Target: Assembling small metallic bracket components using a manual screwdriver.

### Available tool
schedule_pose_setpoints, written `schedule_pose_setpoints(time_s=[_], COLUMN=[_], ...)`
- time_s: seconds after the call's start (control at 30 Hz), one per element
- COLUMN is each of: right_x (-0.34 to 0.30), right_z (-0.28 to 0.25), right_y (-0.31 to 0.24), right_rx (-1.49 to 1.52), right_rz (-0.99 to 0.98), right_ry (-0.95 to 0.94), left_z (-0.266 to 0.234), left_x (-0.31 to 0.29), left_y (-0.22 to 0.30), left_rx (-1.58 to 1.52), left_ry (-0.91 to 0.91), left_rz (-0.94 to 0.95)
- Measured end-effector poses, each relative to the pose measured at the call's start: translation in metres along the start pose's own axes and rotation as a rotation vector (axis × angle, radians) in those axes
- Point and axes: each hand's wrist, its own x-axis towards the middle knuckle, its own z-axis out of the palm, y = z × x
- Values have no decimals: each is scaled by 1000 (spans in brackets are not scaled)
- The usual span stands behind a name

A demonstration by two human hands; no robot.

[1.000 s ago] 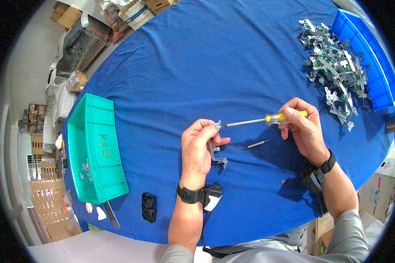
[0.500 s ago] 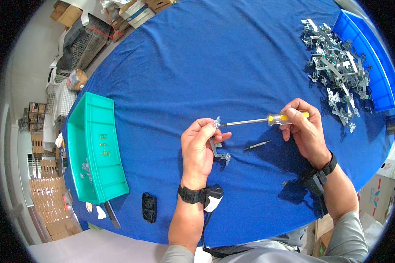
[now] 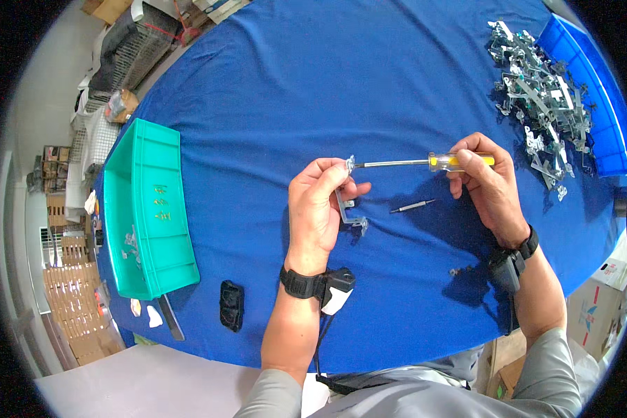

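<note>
Everything has shifted upward in view: above the blue-clothed desk (image 3: 272, 104), the right hand (image 3: 492, 184) grips a clear-and-yellow-handled steel screwdriver (image 3: 433, 162) crosswise, tip leftward at the bent silver metal bracket (image 3: 343, 211) the left hand (image 3: 315, 209) pinches.

Both hands (image 3: 315, 209) (image 3: 493, 195) pinching, well apart; both forearms (image 3: 290, 341) (image 3: 540, 296) slanting inward.

You have yellow characters (image 3: 161, 202) on the teal rectangular plastic bin (image 3: 171, 247) and red-and-blue markings (image 3: 590, 318) on the whitish cardboard box (image 3: 600, 306).
</note>
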Motion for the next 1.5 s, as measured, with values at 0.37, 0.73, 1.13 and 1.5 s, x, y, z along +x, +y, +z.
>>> schedule_pose_setpoints(time_s=[0.37,0.73,1.13,1.5], right_x=[-2,0,5,1], right_z=[-1,2,0,-5], right_y=[-7,-3,-1,-8], right_rx=[-128,-325,-170,-176], right_rz=[8,-205,-146,-24], right_ry=[-121,-38,-10,-89], left_z=[-7,-10,-6,-6], left_x=[2,3,4,3], left_y=[3,3,3,4], left_rx=[75,6,77,70], left_ry=[-8,-44,-18,-43], left_rz=[-8,-24,-4,-10])
